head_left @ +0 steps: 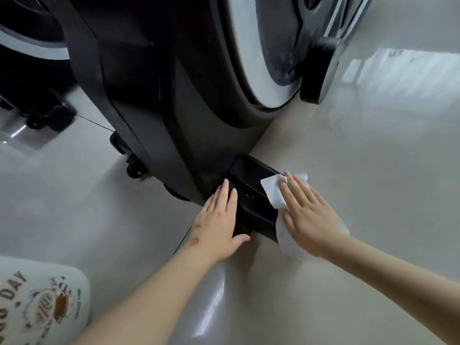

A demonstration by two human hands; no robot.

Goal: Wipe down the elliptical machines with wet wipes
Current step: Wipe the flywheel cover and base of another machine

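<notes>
The black elliptical machine [154,95] fills the upper middle, its dark housing sloping down to a black base foot [251,192] on the floor. My left hand [219,225] lies flat on the left side of that foot, fingers straight, holding nothing. My right hand [308,215] presses a white wet wipe [273,192] flat against the right end of the foot. Part of the wipe is hidden under the palm and hangs below the wrist.
Pale glossy floor tiles [361,158] surround the machine. A white flywheel cover [251,58] and a black stabiliser end [321,73] stand behind. Small transport wheels [134,168] sit at the left. My printed white shirt [39,300] shows at bottom left.
</notes>
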